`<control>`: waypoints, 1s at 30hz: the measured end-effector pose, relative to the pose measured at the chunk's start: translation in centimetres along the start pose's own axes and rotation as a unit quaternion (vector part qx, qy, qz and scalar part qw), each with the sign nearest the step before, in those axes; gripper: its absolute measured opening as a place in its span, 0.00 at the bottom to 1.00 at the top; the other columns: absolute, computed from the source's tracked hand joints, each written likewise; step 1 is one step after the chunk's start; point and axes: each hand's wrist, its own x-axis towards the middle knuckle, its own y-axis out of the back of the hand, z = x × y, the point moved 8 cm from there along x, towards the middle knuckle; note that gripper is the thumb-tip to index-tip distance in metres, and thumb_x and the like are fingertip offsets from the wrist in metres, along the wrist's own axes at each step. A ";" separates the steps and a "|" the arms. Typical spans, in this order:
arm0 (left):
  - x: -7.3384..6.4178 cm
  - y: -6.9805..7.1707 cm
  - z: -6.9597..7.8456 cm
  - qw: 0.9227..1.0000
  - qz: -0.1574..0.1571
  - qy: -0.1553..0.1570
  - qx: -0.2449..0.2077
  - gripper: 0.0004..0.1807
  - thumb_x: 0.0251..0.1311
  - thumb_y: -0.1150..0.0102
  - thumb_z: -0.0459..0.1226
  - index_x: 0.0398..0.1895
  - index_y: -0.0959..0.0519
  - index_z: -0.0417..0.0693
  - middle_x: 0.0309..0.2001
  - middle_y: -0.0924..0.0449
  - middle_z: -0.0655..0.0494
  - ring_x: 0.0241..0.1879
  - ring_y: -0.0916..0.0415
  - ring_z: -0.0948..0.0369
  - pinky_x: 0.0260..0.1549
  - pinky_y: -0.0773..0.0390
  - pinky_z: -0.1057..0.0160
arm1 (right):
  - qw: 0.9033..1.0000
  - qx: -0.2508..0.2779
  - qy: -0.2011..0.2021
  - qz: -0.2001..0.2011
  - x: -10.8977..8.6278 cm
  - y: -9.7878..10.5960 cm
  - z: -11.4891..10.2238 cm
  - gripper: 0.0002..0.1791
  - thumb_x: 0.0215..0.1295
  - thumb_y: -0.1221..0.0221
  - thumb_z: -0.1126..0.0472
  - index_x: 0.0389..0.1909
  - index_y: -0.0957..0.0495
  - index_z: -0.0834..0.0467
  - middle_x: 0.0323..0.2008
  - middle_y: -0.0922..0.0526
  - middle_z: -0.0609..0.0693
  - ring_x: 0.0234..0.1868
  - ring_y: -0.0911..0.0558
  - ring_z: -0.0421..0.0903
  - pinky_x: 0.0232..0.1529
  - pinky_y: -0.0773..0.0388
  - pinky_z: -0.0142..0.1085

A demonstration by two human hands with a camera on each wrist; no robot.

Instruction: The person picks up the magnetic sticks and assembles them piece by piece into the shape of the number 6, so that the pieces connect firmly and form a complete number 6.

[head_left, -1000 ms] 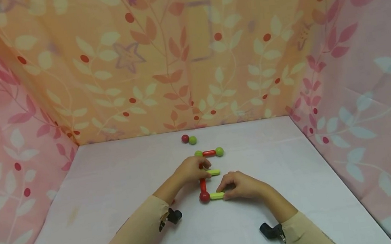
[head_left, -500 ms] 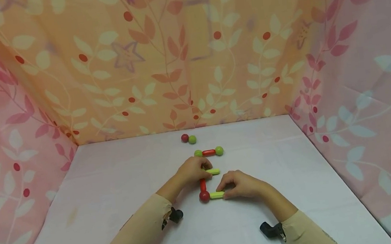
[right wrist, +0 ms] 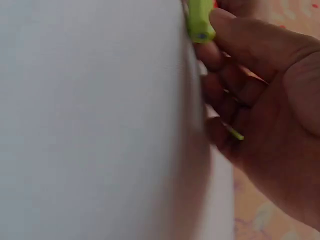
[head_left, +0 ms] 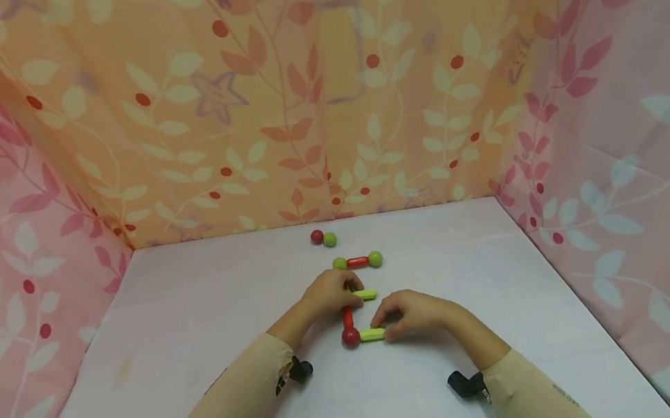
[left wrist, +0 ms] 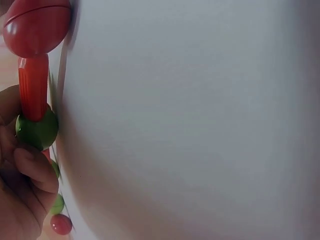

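Left hand [head_left: 329, 290]: pinches a green ball [left wrist: 37, 129] at the middle of the frame [head_left: 348, 318]; no visible shift from a second ago.
Under left hand: in the head view that ball is hidden, so its join to the middle lime stick [head_left: 367, 295] cannot be told.
Spare balls: one red ball [head_left: 317, 237], one green ball [head_left: 330, 239], side by side far back on the worktop [head_left: 104, 321].
Frame: lies in front of the person, near red ball [head_left: 351, 337] to far green ball [head_left: 339, 263]; layout unchanged, so the work looks like steadying rather than moving.
Near lime stick [head_left: 372, 335]: one end at the near red ball, the other covered by fingers.
Right hand [head_left: 413, 314]: pinches that stick; its wrist sits slightly farther right than before.
Right wrist view: most of the stick cut off.
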 end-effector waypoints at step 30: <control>-0.9 0.5 -1.0 0.999 0.006 -0.019 -0.048 0.10 0.53 0.22 0.45 0.37 0.15 0.63 0.34 0.17 0.66 0.37 0.24 0.64 0.40 0.24 0.64 | 0.982 0.032 0.003 0.189 17.0 12.7 1.5 0.19 0.63 0.32 0.68 0.55 0.20 0.68 0.53 0.19 0.59 0.59 0.22 0.59 0.63 0.26 0.49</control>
